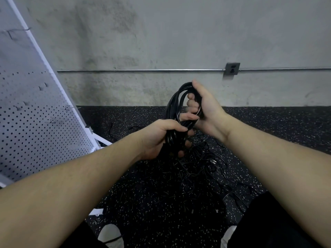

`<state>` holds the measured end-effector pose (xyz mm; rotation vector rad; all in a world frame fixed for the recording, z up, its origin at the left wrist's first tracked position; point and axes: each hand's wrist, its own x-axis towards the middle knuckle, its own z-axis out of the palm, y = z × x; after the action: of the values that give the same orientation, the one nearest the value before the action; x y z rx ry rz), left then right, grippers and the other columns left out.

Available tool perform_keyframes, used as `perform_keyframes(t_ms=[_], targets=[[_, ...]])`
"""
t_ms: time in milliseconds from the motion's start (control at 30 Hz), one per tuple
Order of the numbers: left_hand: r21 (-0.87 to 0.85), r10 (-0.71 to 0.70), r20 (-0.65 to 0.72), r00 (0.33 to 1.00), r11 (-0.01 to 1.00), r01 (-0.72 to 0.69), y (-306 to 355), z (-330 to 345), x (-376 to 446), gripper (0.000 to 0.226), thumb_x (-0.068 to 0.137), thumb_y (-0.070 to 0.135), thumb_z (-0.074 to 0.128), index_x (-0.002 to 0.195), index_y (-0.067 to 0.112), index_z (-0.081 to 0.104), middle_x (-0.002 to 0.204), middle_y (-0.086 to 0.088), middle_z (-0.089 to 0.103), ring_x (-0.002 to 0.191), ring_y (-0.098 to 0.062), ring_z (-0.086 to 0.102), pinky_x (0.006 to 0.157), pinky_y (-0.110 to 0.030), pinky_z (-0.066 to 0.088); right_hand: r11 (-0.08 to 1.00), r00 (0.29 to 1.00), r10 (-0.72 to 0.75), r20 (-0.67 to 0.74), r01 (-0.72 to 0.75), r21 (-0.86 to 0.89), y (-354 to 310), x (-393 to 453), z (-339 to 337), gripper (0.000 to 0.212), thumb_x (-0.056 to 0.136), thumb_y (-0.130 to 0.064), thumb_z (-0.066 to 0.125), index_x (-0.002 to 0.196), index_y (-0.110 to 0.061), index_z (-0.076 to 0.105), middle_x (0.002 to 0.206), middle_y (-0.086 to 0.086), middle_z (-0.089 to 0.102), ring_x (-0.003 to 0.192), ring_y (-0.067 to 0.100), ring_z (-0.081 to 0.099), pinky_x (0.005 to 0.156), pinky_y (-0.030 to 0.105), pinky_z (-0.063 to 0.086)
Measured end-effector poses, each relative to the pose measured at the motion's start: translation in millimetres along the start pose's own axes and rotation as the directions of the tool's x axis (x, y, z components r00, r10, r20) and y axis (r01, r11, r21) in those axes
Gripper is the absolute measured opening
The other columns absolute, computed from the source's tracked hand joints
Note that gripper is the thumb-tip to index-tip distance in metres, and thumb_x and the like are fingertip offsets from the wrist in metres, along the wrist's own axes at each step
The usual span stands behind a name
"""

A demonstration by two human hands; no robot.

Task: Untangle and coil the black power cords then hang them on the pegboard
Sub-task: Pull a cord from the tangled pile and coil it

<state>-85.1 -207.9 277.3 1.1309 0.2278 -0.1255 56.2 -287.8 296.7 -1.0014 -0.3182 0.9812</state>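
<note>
A coil of black power cord (174,104) is held upright in front of me, above the floor. My right hand (204,108) grips the coil's upper right side, fingers curled through the loops. My left hand (161,138) grips the coil's bottom, thumb over the strands. Below the hands a tangle of black cords (198,169) lies spread on the dark speckled floor. The white pegboard (34,122) stands tilted at the left, with several small metal hooks (53,120) sticking out of it.
A grey concrete wall stands ahead with a metal conduit (143,70) and an outlet box (232,68). The pegboard's white frame foot (100,138) reaches onto the floor at left. My shoes (111,235) show at the bottom edge.
</note>
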Motion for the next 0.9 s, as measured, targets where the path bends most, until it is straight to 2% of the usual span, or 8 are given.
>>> perform_keyframes(t_ms=[133,233,300,367,433,500,700,900], targets=[[-0.02,0.104,-0.091,0.99,0.994,-0.106,3.8,-4.2,5.1,0.038,0.088,0.006,0.053,0.114,0.026,0.071,0.082,-0.003,0.064,0.067,-0.017,0.06,0.054,-0.028,0.05,0.978,0.986,0.103,0.13,-0.076,-0.196,21.0,-1.4,-16.3,0.08,0.095,-0.079,0.014,0.112,-0.019,0.065,0.08,0.002,0.064,0.066,0.016,0.052,0.067,0.032,0.04],[-0.03,0.172,-0.263,0.949,0.982,-0.187,11.8,-12.6,7.3,0.04,0.094,0.005,0.045,0.116,0.029,0.068,0.078,-0.003,0.063,0.063,-0.018,0.058,0.053,-0.026,0.049,0.88,0.919,0.327,0.22,-0.211,-0.425,35.0,-4.6,-24.6,0.052,0.101,-0.05,0.018,0.122,-0.02,0.055,0.094,0.003,0.066,0.091,0.021,0.065,0.092,0.046,0.048],[-0.073,0.213,-0.34,0.916,0.965,-0.252,14.9,-20.8,7.4,0.04,0.094,0.004,0.045,0.116,0.028,0.068,0.079,-0.005,0.059,0.064,-0.02,0.056,0.052,-0.028,0.047,0.7,0.842,0.488,0.229,-0.221,-0.679,43.6,-8.3,-27.4,0.043,0.097,-0.033,0.025,0.122,-0.022,0.058,0.121,0.0,0.069,0.12,0.021,0.063,0.112,0.05,0.036],[-0.102,0.249,-0.407,0.879,0.944,-0.315,17.1,-28.1,6.7,0.039,0.095,0.003,0.043,0.119,0.025,0.065,0.078,-0.006,0.056,0.063,-0.019,0.056,0.05,-0.028,0.046,0.615,0.796,0.551,0.251,-0.185,-0.766,49.3,-10.6,-27.6,0.03,0.096,-0.026,0.036,0.112,-0.022,0.061,0.122,-0.002,0.069,0.122,0.018,0.062,0.12,0.049,0.03],[-0.102,0.258,-0.467,0.846,0.934,-0.342,20.0,-30.6,6.1,0.038,0.096,0.004,0.042,0.119,0.025,0.064,0.078,-0.006,0.056,0.062,-0.019,0.056,0.049,-0.028,0.046,0.641,0.788,0.551,0.275,-0.189,-0.744,51.8,-9.5,-26.1,0.017,0.09,-0.032,0.054,0.102,-0.02,0.055,0.099,0.003,0.068,0.103,0.021,0.065,0.114,0.046,0.038],[-0.092,0.263,-0.533,0.804,0.927,-0.364,23.4,-33.5,7.1,0.037,0.096,0.004,0.041,0.114,0.025,0.065,0.08,-0.006,0.054,0.063,-0.018,0.054,0.047,-0.026,0.045,0.63,0.771,0.587,0.248,-0.241,-0.739,53.4,-8.7,-25.5,0.029,0.09,-0.032,0.068,0.104,-0.019,0.046,0.08,0.003,0.056,0.079,0.022,0.061,0.09,0.041,0.054],[0.142,0.269,-0.75,0.604,0.958,-0.251,23.3,-54.1,1.8,0.032,0.093,0.006,0.043,0.09,0.028,0.066,0.087,-0.005,0.049,0.066,-0.018,0.048,0.041,-0.024,0.043,0.382,0.799,0.592,0.106,-0.163,-0.91,36.2,-16.9,-24.6,0.028,0.101,-0.032,0.062,0.08,-0.015,0.053,0.063,0.0,0.043,0.052,0.013,0.047,0.057,0.029,0.057],[0.359,0.24,-0.771,0.59,0.929,0.091,13.1,-73.5,-9.4,0.022,0.097,0.008,0.049,0.096,0.02,0.068,0.087,-0.01,0.051,0.051,-0.022,0.049,0.032,-0.022,0.036,0.663,0.931,0.301,0.205,-0.05,-0.747,8.7,-16.9,-24.0,0.026,0.103,-0.027,0.055,0.082,-0.015,0.064,0.058,-0.003,0.038,0.051,0.013,0.039,0.056,0.029,0.045]])
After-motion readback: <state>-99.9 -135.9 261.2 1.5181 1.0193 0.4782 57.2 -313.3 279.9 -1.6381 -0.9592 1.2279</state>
